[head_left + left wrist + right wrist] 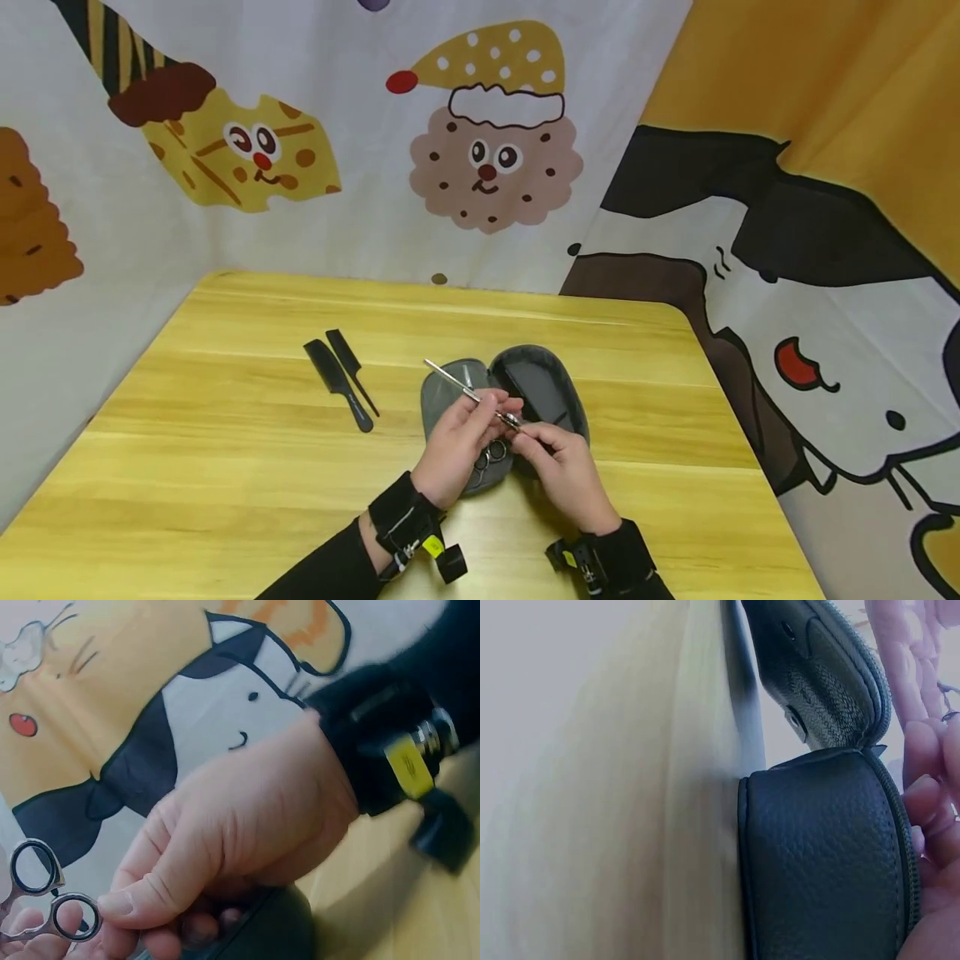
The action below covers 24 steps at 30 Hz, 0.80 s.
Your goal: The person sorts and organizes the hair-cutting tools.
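Both hands meet over an unzipped grey case (576, 400) and hold a pair of silver scissors (450, 378). My left hand (456, 446) grips the scissors along the middle, thumb on top, with the blades pointing up and left. At the handle end, my right hand (566, 471) pinches a finger ring between thumb and fingers. The left wrist view shows two dark-lined rings close up, the thumb of the right hand (232, 825) against the lower one. Below the hands, a second pair of scissors (491, 454) lies on the case's left flap.
Two black combs lie left of the case on the wooden table (225, 467): a wide comb (330, 375) with a handle and a thin-tailed comb (347, 354). The case's textured side wall (817, 855) stands beside the hands. A cartoon-printed curtain (360, 242) hangs behind the table.
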{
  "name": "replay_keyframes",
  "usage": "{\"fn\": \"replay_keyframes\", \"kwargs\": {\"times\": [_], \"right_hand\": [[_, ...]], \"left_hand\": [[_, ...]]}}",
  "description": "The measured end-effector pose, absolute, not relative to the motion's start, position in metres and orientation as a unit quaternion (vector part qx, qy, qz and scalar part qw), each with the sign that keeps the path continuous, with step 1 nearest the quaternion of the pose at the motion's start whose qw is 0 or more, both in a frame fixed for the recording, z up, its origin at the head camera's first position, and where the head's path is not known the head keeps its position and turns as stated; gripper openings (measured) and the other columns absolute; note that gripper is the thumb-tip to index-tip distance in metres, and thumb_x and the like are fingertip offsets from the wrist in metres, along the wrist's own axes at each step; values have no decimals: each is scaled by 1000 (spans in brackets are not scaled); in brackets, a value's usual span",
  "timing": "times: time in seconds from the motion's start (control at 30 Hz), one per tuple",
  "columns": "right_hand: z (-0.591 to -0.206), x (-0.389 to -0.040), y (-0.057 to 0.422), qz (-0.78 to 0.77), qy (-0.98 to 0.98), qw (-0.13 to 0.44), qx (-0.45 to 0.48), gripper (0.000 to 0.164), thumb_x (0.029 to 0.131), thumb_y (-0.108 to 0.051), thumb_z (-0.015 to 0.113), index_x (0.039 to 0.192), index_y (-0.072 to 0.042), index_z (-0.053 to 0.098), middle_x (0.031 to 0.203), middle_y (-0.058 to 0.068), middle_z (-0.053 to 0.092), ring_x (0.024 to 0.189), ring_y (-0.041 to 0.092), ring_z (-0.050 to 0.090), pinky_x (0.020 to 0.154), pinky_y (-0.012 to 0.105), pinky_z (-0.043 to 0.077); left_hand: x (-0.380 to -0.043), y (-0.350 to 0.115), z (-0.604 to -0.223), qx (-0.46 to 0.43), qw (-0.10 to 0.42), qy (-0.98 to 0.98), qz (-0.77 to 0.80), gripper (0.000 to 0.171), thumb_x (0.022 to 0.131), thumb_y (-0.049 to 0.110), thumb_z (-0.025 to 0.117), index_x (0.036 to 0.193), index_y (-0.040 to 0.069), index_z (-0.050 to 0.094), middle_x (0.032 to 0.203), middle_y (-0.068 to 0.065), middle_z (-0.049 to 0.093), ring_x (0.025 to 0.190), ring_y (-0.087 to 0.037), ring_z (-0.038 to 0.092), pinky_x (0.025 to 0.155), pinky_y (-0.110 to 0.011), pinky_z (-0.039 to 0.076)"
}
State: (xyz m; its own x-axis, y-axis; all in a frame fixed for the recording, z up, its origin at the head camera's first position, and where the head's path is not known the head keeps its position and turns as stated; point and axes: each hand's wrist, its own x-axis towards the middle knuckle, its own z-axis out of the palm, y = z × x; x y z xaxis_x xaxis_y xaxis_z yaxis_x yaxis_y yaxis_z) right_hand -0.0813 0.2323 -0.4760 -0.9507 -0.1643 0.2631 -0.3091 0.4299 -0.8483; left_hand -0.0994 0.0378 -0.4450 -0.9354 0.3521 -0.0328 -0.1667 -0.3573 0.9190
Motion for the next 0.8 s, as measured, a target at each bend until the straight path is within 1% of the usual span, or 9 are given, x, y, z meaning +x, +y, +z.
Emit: {"fn": "replay_keyframes", "kwargs": {"times": [0.1,0.17,0.27,0.37,0.5,0.63,0.7,0.8], "right_hand": [[-474,-80,233,533,-836,68,112,9,102,-13,72,104,-14,81,95,4,81,89,2,72,81,21,60],[-473,-80,233,550,-827,63,96,9,101,-12,73,104,-11,81,96,7,81,89,3,73,81,22,61],[-473,-80,233,577,-812,50,73,7,100,-12,75,103,-9,80,93,7,80,87,5,74,79,22,62],[-472,-81,234,599,-798,33,63,9,100,-12,75,103,-5,79,90,3,79,86,5,74,78,22,61],[-470,-82,236,629,-775,3,65,14,101,-10,74,107,2,77,92,-6,79,88,5,75,82,21,62],[-467,-83,238,652,-756,-20,63,18,101,-8,73,108,8,73,93,-10,78,89,4,74,81,21,62],[-465,-82,238,657,-751,-25,57,19,101,-9,73,107,10,71,91,-11,77,85,3,72,78,21,61],[-463,-82,238,660,-749,-27,49,20,102,-10,72,107,9,69,87,-11,75,80,2,68,73,21,59]], "left_hand": [[-99,36,-446,81,183,516,833,36,118,28,38,132,-2,54,150,-25,62,141,-30,61,113,-32,54],[-100,36,-447,77,193,508,836,33,118,24,34,125,0,55,153,-25,60,145,-35,57,112,-32,53],[-99,37,-448,65,195,502,840,25,115,17,35,119,3,55,154,-25,58,148,-36,54,110,-28,52],[-98,39,-450,61,188,506,840,21,114,15,37,119,3,54,155,-26,56,150,-33,52,112,-27,51],[-97,44,-454,82,183,516,833,23,117,20,39,123,1,51,160,-24,53,156,-30,46,119,-26,46],[-95,47,-459,119,179,547,809,31,118,21,40,131,-5,50,166,-19,47,159,-30,39,119,-19,42],[-94,47,-460,129,178,560,799,33,117,18,42,137,-6,50,167,-18,46,157,-32,41,116,-16,44],[-92,42,-460,143,170,586,779,37,115,14,49,146,-6,49,165,-18,48,151,-35,49,112,-16,48]]}}
